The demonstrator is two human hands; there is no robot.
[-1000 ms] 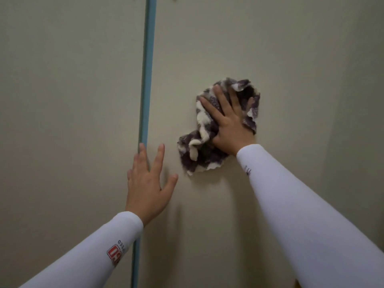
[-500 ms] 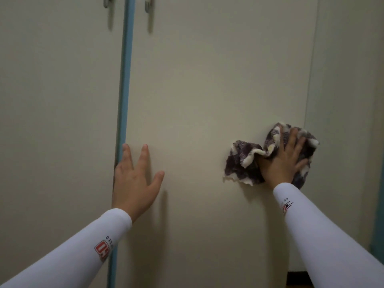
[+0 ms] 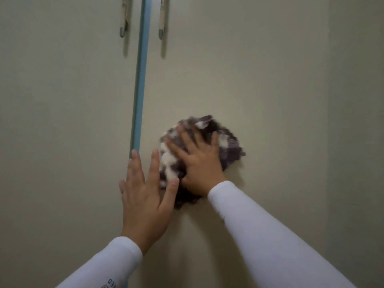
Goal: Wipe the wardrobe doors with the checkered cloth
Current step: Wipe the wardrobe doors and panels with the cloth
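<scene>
Bunched dark-and-white checkered cloth (image 3: 228, 142), motion-blurred, under right hand (image 3: 199, 163)

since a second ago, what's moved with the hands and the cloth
The right hand swept the checkered cloth out to the right edge of the right door, then back left. It now presses the cloth right beside the left hand. The left hand stayed flat on the door by the blue strip. Nothing was let go.
</scene>
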